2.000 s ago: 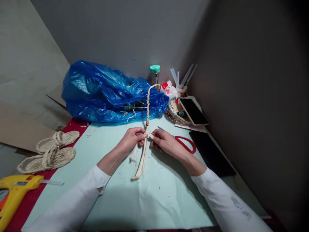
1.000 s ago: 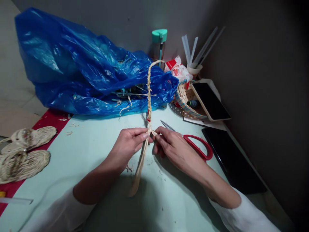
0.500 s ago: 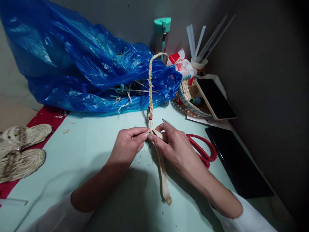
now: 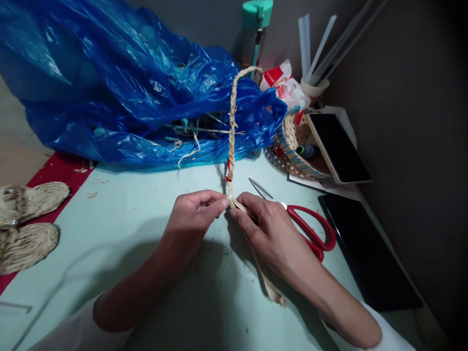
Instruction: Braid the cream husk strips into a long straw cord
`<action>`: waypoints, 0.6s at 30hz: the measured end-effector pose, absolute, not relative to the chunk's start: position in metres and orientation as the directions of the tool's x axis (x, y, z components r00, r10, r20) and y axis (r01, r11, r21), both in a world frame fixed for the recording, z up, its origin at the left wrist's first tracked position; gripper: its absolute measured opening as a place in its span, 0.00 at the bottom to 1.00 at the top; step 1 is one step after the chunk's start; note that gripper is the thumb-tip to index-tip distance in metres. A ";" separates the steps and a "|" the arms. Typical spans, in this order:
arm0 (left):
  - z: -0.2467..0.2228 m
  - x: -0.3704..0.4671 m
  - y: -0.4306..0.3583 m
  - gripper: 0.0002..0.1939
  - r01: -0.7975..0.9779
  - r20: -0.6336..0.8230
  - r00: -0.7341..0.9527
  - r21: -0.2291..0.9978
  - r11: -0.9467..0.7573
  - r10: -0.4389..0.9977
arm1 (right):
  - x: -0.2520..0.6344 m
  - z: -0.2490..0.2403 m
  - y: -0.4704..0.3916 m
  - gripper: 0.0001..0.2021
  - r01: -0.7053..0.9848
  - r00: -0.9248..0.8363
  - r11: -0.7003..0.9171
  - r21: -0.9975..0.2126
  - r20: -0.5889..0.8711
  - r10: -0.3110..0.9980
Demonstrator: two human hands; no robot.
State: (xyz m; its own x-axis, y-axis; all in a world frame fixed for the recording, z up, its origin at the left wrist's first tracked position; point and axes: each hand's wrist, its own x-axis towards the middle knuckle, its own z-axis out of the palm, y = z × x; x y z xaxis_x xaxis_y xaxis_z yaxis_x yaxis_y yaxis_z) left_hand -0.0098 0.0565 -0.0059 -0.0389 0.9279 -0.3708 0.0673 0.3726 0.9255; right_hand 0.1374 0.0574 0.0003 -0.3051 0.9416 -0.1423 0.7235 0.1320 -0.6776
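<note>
A pale plant-fibre braid runs away from me, its far end bent over to the right. Red thread is tied on it a little beyond my fingers. At the near end, my left hand pinches the braid between thumb and forefinger. Close beside it, my right hand grips the loose fibre strands where they leave the braid. One long flat strand trails from under the right hand toward me. Red-handled scissors lie just right of that hand, blades pointing away and partly hidden.
A large blue plastic bag holding fibre scraps fills the back left. Woven sandals lie at left on red cloth. Behind on the right stand a bottle, a basket and a tablet; a black flat panel lies nearer.
The long trailing strand has swung right, now beneath my right hand. My right hand has shifted slightly down and right with the strands. The view has turned a little.
</note>
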 end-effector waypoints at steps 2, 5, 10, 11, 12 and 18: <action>-0.006 -0.009 0.057 0.09 0.058 -0.378 -0.052 0.923 0.380 0.925 | 0.135 0.002 0.056 0.11 0.746 -0.309 0.145 -0.650 -0.144 0.940; -0.008 -0.010 0.058 0.09 0.066 -0.386 -0.064 0.918 0.390 0.920 | 0.134 0.006 0.054 0.12 0.789 -0.321 0.173 -0.589 -0.156 0.934; -0.013 -0.013 0.056 0.10 0.113 -0.318 -0.035 0.941 0.320 0.948 | 0.135 0.010 0.052 0.15 0.829 -0.313 0.199 -0.523 -0.138 0.940; -0.014 -0.013 0.056 0.11 0.121 -0.300 -0.027 0.946 0.301 0.954 | 0.134 0.011 0.051 0.15 0.835 -0.305 0.202 -0.512 -0.126 0.944; -0.015 -0.013 0.056 0.11 0.127 -0.286 -0.020 0.950 0.286 0.958 | 0.134 0.011 0.051 0.16 0.840 -0.299 0.204 -0.502 -0.115 0.947; -0.012 -0.014 0.058 0.13 0.084 -0.222 0.062 0.973 0.217 0.973 | 0.127 0.009 0.046 0.12 0.833 -0.311 0.267 -0.485 -0.010 0.950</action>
